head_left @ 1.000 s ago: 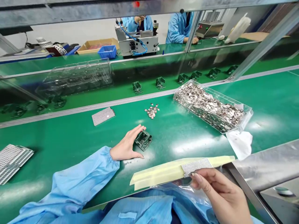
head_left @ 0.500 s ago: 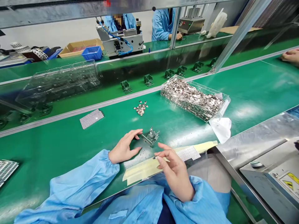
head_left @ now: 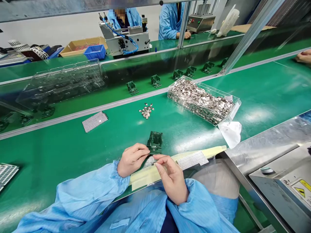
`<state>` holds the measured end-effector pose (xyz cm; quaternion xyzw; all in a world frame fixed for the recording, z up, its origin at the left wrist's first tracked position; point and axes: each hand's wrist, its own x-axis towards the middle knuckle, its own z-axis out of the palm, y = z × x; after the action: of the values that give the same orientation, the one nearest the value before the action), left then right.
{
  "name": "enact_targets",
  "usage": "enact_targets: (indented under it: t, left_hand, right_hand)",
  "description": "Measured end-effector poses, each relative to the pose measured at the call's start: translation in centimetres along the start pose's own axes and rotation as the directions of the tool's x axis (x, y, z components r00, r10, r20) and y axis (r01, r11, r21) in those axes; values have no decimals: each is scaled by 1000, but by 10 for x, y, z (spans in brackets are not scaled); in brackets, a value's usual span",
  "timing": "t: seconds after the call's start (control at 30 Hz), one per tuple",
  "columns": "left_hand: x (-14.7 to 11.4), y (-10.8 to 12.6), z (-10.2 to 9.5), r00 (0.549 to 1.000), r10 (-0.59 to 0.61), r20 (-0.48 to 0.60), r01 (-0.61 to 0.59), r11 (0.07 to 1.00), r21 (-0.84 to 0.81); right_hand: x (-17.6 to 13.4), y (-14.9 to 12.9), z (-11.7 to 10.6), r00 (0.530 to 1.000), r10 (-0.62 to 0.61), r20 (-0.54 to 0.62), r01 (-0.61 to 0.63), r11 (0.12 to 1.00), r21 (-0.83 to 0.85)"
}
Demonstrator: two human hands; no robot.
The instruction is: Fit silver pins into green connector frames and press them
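A green circuit-board assembly (head_left: 155, 139) stands on the green bench in front of me. My left hand (head_left: 132, 159) is closed, thumb and fingertips pinching the assembly's near lower edge. Just right of it, my right hand (head_left: 172, 178) is closed in a pinch at the same near edge. Between those fingertips is a small dark metal piece, too small and partly covered to identify. Beneath my hands run strips of pale yellow tape (head_left: 142, 182) along the bench edge. A white gridded sheet (head_left: 192, 160) lies on the tape beside my right hand.
A clear tray (head_left: 234, 111) full of small metal parts stands at right. A little pile of such parts (head_left: 146, 111) and another gridded sheet (head_left: 95, 121) lie farther back. Several board assemblies (head_left: 155, 81) line the strip beyond the rail. A co-worker's hand (head_left: 303, 57) rests far right.
My left hand has gone from open beside the assembly to pinching its near edge. The assembly has turned and tipped more upright. My right hand has shifted left, close to it.
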<state>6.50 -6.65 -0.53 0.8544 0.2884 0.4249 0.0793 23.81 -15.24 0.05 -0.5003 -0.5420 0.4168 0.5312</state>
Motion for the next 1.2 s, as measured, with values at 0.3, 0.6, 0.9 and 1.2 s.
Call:
enact_targets:
  t: [0.3, 0.6, 0.9, 1.2]
  left_hand:
    - [-6, -4, -8, 947, -203, 250, 209, 978, 1]
    - [12, 1, 16, 874, -259, 412, 279, 960, 11]
    - [15, 22, 25, 766, -501, 403, 616, 390, -684]
    - [27, 52, 31, 792, -382, 476, 590, 278, -758]
  right_hand:
    - [-6, 2, -6, 1000, 15, -15, -16, 998, -65]
    - [-10, -1, -9, 1000, 9, 27, -7, 997, -72]
    - [-11, -11, -33, 933, 37, -357, -45, 999, -16]
    - [-7, -13, -29, 933, 32, -357, -77, 991, -113]
